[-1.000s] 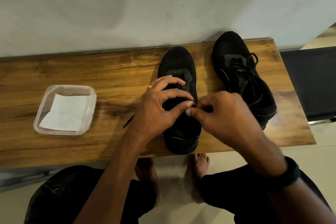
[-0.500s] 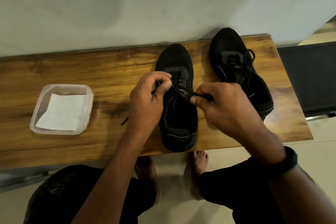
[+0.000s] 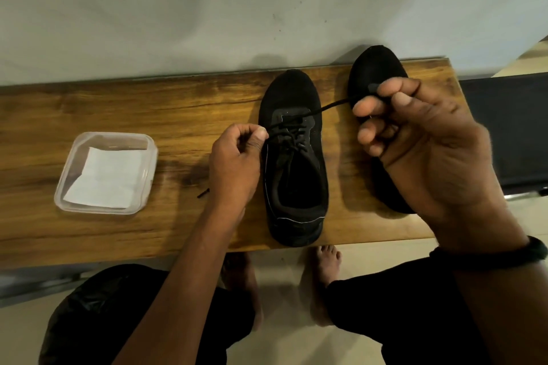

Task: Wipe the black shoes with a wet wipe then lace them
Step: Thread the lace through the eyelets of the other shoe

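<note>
Centre of worktop (image 3: pixel 148 104), heel at front edge: black shoe (image 3: pixel 293 175), toe toward wall (image 3: pixel 207 9). Left grip (image 3: pixel 237 160) pinches lace (image 3: pixel 332 105) at the shoe's left side; right grip (image 3: pixel 415 142) pinches its tip, strand taut, over second shoe (image 3: pixel 376 68) at right end. Wipe (image 3: pixel 106 178) in tub (image 3: pixel 149 169), left end.

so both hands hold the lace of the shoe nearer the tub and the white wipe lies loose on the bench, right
No: the head view shows the white wipe inside the tub, not loose on the bench. The left hand and right hand do hold the lace of the shoe nearer the tub.
</note>
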